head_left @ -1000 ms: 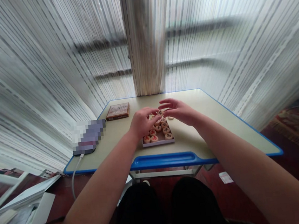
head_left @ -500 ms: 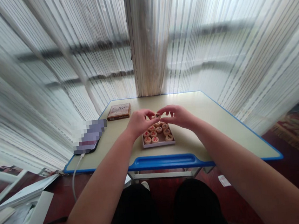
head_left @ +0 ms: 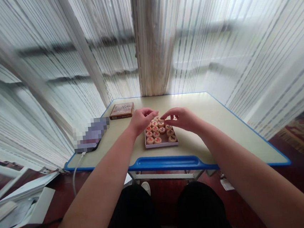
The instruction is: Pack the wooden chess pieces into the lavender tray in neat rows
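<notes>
A shallow white-edged box (head_left: 161,145) on the table holds several round wooden Chinese chess pieces, with red characters on the left and black ones on the right. My right hand (head_left: 180,118) comes over the box's far right part, its thumb and fingertips gripping a chess piece (head_left: 161,120) low among the others. At the far left of the box is my left hand (head_left: 142,119), its fingers curled in toward the thumb. What lies between those fingers, if anything, is hidden. Both hands cover part of the far rows.
A flat brown printed box (head_left: 122,110) lies at the table's back left. Nearer the left edge is a phone (head_left: 93,134) with a white cable (head_left: 75,171). A blue pen tray (head_left: 169,162) runs along the front edge. Striped curtains (head_left: 150,56) hang behind the table.
The chess piece held up between both hands has gone down to the box in my right hand. My left hand has drawn slightly apart from it. The view has shifted a little.
</notes>
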Available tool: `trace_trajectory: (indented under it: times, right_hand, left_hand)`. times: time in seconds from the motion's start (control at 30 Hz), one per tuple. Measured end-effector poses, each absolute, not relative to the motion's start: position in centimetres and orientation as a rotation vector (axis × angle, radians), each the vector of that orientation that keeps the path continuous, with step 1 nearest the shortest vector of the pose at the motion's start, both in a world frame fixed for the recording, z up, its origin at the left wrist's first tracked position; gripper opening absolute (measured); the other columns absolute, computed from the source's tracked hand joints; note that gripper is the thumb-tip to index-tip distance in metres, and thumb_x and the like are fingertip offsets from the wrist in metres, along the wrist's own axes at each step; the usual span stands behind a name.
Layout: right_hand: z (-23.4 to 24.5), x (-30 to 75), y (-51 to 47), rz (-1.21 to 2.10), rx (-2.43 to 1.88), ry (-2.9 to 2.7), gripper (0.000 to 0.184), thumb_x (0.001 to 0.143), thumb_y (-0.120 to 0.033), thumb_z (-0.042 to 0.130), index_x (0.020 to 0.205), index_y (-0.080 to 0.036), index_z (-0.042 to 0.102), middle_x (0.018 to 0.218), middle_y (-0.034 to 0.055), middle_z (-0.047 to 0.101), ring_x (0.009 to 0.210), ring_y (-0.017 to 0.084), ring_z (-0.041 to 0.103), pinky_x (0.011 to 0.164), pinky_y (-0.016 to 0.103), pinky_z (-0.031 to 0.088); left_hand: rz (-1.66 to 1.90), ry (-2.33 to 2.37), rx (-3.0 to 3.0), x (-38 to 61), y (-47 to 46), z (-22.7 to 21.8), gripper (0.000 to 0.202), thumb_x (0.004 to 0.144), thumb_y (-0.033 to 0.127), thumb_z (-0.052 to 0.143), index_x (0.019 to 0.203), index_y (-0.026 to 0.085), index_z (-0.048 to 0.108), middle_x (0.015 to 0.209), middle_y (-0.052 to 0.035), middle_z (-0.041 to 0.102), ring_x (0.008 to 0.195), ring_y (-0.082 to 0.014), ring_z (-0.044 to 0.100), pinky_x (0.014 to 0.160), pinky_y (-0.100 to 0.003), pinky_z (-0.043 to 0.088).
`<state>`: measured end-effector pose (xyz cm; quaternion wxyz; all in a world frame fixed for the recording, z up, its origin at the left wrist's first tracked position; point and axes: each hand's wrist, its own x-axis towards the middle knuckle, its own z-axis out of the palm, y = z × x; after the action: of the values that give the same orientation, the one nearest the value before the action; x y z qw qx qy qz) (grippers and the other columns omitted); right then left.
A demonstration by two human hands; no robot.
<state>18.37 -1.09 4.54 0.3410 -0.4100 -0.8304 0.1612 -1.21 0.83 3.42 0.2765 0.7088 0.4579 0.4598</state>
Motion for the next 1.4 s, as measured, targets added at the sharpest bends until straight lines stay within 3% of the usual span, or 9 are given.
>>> trace_trajectory:
  times: [0.2, 0.43, 0.67, 0.93, 1.13, 1.4]
  right_hand:
    - [4.6, 18.1, -1.6, 0.271, -1.113, -2.348, 0.017, 0.072, -0.017, 0.067, 0.085, -0.023, 0.076, 0.078, 0.0032, 0.072, 0.073, 0.017, 0.059, 0.071, 0.030, 0.047]
    - [4.5, 17.7, -1.5, 0.209, -1.052, -2.445, 0.019, 0.069, -0.014, 0.067, 0.083, -0.023, 0.076, 0.085, 0.0035, 0.073, 0.077, 0.019, 0.056, 0.076, 0.035, 0.047]
    - [4.6, 17.6, -1.5, 0.251, -1.146, -2.467, 0.018, 0.068, -0.013, 0.066, 0.078, -0.023, 0.077, 0.086, 0.0030, 0.074, 0.078, 0.020, 0.055, 0.077, 0.035, 0.047]
    - [4.6, 17.1, -1.7, 0.172, -1.062, -2.556, 0.008, 0.072, -0.023, 0.068, 0.075, -0.022, 0.076, 0.077, 0.0038, 0.072, 0.070, 0.018, 0.054, 0.074, 0.033, 0.044]
    - [4.1, 17.0, -1.3, 0.139, -1.080, -2.515, 0.012, 0.071, -0.021, 0.068, 0.079, -0.022, 0.077, 0.089, 0.0051, 0.072, 0.079, 0.020, 0.055, 0.079, 0.035, 0.044]
    - [4.2, 16.8, -1.4, 0.199, -1.123, -2.479, 0.012, 0.071, -0.021, 0.068, 0.079, -0.021, 0.077, 0.088, 0.0062, 0.070, 0.082, 0.021, 0.056, 0.078, 0.035, 0.046]
  left_hand:
    - [1.458, 1.455, 1.700, -1.7, 3.1, 2.3, 0.031, 0.076, 0.040, 0.055, 0.060, 0.015, 0.065, 0.049, 0.0006, 0.055, 0.050, -0.0113, 0.048, 0.053, -0.024, 0.037]
    - [1.414, 1.843, 1.928, -2.5, 4.5, 1.3, 0.031, 0.076, 0.036, 0.053, 0.052, 0.018, 0.060, 0.051, -0.0018, 0.057, 0.056, -0.0152, 0.051, 0.058, -0.027, 0.035]
    - [1.478, 1.796, 1.807, -2.2, 5.0, 1.2, 0.030, 0.074, 0.034, 0.052, 0.050, 0.018, 0.058, 0.046, 0.0003, 0.052, 0.053, -0.0142, 0.049, 0.056, -0.026, 0.034]
    - [1.544, 1.834, 1.599, -2.4, 5.3, 1.2, 0.025, 0.071, 0.029, 0.051, 0.050, 0.018, 0.058, 0.043, 0.0015, 0.049, 0.053, -0.0142, 0.048, 0.053, -0.026, 0.031]
    - [1.545, 1.846, 1.606, -2.3, 5.4, 1.2, 0.025, 0.072, 0.029, 0.051, 0.051, 0.018, 0.059, 0.044, 0.0009, 0.050, 0.054, -0.0147, 0.049, 0.054, -0.026, 0.032]
    - [1.540, 1.837, 1.642, -2.3, 5.2, 1.1, 0.025, 0.071, 0.030, 0.051, 0.051, 0.018, 0.058, 0.044, 0.0006, 0.049, 0.055, -0.0149, 0.049, 0.055, -0.027, 0.033]
